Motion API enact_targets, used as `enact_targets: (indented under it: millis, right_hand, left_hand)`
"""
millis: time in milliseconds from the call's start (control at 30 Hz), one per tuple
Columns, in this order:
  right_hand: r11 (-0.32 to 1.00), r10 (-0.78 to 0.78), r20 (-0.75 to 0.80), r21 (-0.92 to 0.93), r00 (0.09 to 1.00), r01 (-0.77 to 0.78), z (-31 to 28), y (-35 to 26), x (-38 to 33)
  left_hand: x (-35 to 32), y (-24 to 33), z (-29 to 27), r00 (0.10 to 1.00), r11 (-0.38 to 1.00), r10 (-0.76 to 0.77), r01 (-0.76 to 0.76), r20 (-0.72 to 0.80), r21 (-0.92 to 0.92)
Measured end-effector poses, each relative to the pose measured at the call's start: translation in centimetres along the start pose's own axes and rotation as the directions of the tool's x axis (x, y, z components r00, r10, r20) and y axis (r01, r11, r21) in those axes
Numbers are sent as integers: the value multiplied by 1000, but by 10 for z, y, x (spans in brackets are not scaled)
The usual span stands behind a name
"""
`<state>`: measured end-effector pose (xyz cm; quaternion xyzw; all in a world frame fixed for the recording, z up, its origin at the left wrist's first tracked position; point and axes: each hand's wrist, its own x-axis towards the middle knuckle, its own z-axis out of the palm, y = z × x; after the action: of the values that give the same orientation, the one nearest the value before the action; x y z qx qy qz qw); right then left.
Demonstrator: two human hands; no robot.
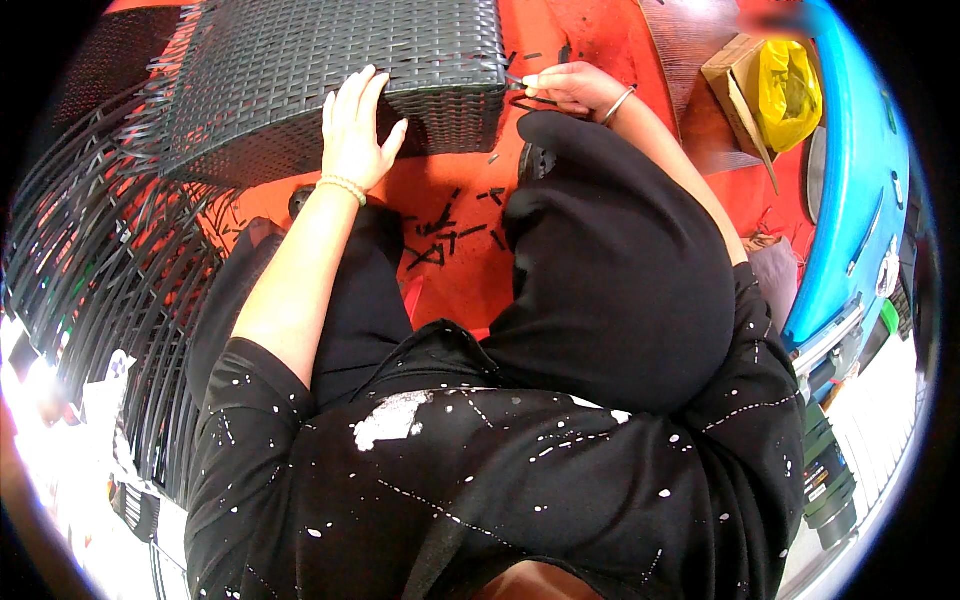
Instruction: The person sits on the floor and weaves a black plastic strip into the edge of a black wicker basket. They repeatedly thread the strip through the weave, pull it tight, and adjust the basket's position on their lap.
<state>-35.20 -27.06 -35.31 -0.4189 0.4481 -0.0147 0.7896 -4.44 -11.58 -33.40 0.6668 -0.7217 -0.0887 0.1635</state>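
A large box-shaped piece of black woven wicker [330, 60] lies across the top of the view, with loose strip ends sticking out at its left end. My left hand [355, 130] lies on its near edge, fingers stretched out and thumb apart. Beyond my right knee, at the wicker's right corner, my right hand [572, 88] is closed in a pinch. Between its fingertips is a thin black strip [515, 80] that runs to the wicker corner. A darker looped strip end shows just below the fingers.
Cut black strip pieces [440, 240] lie scattered on the red floor [460, 285] between my legs. A thick bundle of long black strips [90, 270] hangs at the left. At the right are a cardboard box [735, 85] with a yellow plastic bag [785, 95], and a blue tabletop [860, 170].
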Motion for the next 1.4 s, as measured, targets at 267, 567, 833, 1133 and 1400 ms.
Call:
enact_targets:
  millis: [267, 567, 833, 1133, 1400]
  right_hand:
    - [1000, 13, 18, -28, 1000, -13, 2, 3, 10]
    - [498, -7, 54, -866, 999, 50, -50, 57, 32]
    - [321, -36, 59, -945, 998, 68, -19, -62, -71]
    - [-361, -393, 478, -866, 786, 345, 210, -192, -249]
    - [-189, -193, 616, -787, 764, 587, 259, -133, -237]
  left_hand:
    - [-5, -2, -3, 1000, 999, -18, 18, 3, 26]
    - [1, -2, -5, 997, 1000, 14, -14, 72, 2]
    - [-33, 7, -135, 851, 945, 324, -268, 413, -189]
    - [-175, 0, -353, 645, 984, -161, 162, 747, 72]
    - [-248, -6, -322, 920, 987, -39, -25, 389, 156]
